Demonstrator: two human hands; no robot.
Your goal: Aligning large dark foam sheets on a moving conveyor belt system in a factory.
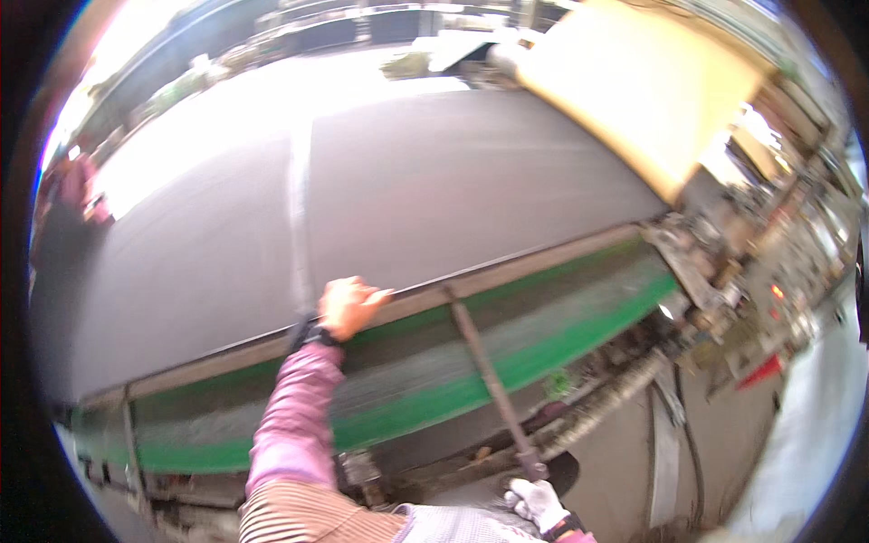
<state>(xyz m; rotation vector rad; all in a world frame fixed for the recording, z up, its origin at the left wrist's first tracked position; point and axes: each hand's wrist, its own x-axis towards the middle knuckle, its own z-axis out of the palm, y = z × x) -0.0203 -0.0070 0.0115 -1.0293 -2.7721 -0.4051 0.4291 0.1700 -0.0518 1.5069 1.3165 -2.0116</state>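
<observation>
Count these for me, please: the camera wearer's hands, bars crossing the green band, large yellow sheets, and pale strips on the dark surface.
Left hand and right hand: 2
Bars crossing the green band: 2
Large yellow sheet: 1
Pale strip on the dark surface: 1
Total: 6

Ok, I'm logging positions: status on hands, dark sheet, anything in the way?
Left hand at near edge of dark sheet. Right hand, gloved, near foot of slanting bar; grip unclear. Pale stripe crosses sheet. Bar may obstruct, crossing green band.
</observation>
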